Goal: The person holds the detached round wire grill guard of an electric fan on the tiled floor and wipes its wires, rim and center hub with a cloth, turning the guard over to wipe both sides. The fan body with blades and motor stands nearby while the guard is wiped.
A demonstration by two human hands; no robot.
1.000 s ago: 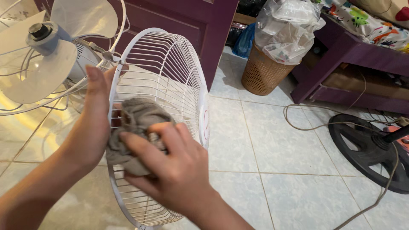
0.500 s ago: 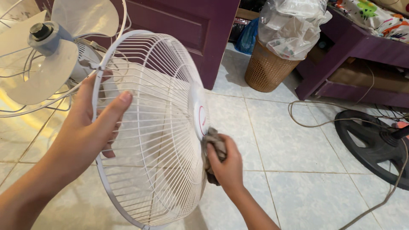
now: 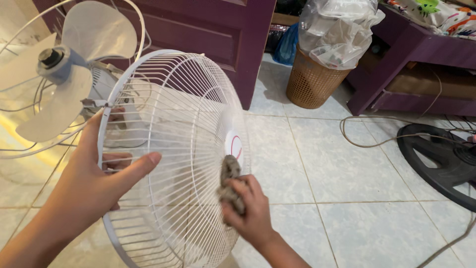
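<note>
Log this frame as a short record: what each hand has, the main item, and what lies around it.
left hand: grips the rim of the white wire fan guard, thumb across the wires
right hand: presses a grey cloth against the guard's outer face, below its round centre cap
guard pose: held up off the floor, tilted
behind: fan with bare blades
floor: pale tiles; woven basket; black round fan base; loose cable

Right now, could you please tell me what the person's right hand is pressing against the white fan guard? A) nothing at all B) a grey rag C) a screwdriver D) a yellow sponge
B: the right hand grips a crumpled grey rag against the wires of the white fan guard, just below its round centre badge, while the left hand holds the guard's rim.
</note>
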